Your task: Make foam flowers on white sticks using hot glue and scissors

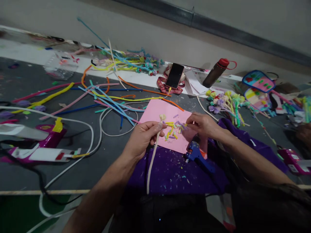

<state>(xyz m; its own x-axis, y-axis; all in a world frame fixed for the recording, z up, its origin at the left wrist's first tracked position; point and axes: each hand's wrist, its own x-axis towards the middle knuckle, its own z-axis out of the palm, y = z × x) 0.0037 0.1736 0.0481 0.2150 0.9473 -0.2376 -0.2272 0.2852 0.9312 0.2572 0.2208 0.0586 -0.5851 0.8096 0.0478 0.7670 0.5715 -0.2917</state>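
Evidently left grip (143, 137) pinches cream stem (152, 158); right grip (202, 124) seemingly picks pieces (173, 129).

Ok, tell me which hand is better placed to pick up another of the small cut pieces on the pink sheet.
Right. The right hand already rests at the cut pieces on the pink sheet, while the left hand is busy gripping the cream stem.

So much colour here: a pale pink paper sheet (159, 114) dotted with tiny yellow and lilac snippets (174, 128), sitting on a deep purple cloth (170, 171) flecked with pastel crumbs. The fuzzy pipe-cleaner stem (152, 160) is cream, the plastic glue gun (195, 154) is bright blue, and the tabletop (102, 155) is dark grey. Loose pipe cleaners (107, 97) run orange, yellow, pink, light blue and navy, plus a brown bottle with a red cap (215, 72).
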